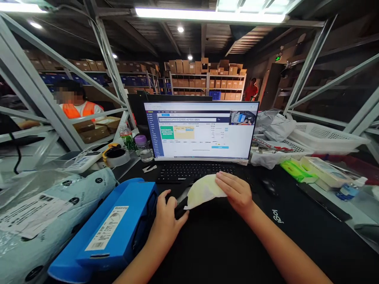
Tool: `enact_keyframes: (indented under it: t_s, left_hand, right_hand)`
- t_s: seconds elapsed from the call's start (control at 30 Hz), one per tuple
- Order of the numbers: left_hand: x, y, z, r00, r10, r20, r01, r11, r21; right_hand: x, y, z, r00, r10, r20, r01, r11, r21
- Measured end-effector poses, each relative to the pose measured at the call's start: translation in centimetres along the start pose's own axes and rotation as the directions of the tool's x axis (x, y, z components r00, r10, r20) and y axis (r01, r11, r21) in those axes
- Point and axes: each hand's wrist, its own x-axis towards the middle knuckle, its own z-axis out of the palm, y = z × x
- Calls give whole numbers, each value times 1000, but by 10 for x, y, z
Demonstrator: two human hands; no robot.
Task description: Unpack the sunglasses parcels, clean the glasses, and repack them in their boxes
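My right hand [237, 192] pinches the far right end of a pale yellow, curved, flat piece [204, 191], fingers on top of it. A small white tab shows at the piece's lower left tip. My left hand [168, 213] is curled round a black object [179, 211] beside that tip; its shape is hard to make out against the black mat. Something clear and shiny shows between the two. To the left of my left hand lies a blue cardboard box [139, 209] with a white printed label.
A grey-blue padded mailer [89, 193] lies left of the box. Ahead stand a keyboard [183, 172] and a lit monitor [201, 134]. A mouse [269, 187] is at right, near white baskets [325, 136]. Bottles and tape [117, 156] stand back left. A person in an orange vest [79, 109] sits beyond the frame.
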Motion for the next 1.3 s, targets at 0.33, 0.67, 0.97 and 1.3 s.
enact_keyframes:
  t_s: [0.33, 0.67, 0.97, 1.3]
  left_hand:
    - [-6, 3, -13, 985, 166, 39, -158, 976, -151]
    - [-12, 19, -27, 999, -35, 8, 35, 913, -406]
    - [-15, 12, -34, 987, -111, 118, 158, 823, -546]
    - [-12, 19, -39, 972, 231, -38, -227, 888, -400]
  right_hand:
    - [-14, -14, 17, 999, 7, 35, -9, 998, 69]
    - [17, -68, 14, 959, 219, 179, -257, 940, 224]
    - [44, -62, -20, 775, 503, 381, -613, 745, 262]
    - [42, -66, -23, 614, 402, 679, -699, 677, 231]
